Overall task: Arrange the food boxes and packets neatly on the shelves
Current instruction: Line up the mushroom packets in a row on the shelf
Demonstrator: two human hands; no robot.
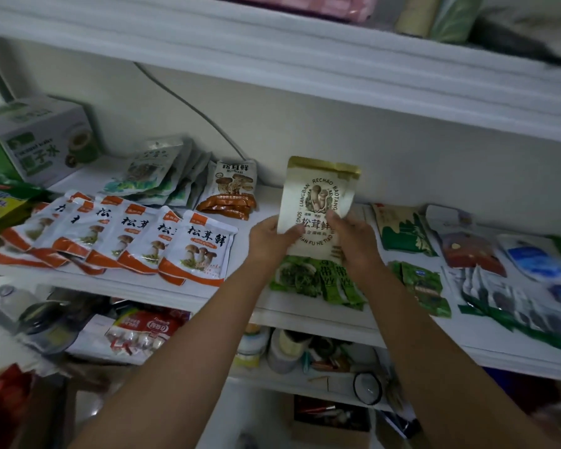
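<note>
White painted shelves are set against a pale wall, and the middle board is covered with flat, glossy packets. A matte cream pouch, rectangular with a crinkled gold top strip, is held upright above the board. Its lower left edge is pinched by the left hand at 8 o'clock, and its lower right is gripped by the right hand at 5 o'clock. Shiny green sachets lie at 6 o'clock, overlapped white-and-orange packets at 9 o'clock and a cardboard box at 10 o'clock.
</note>
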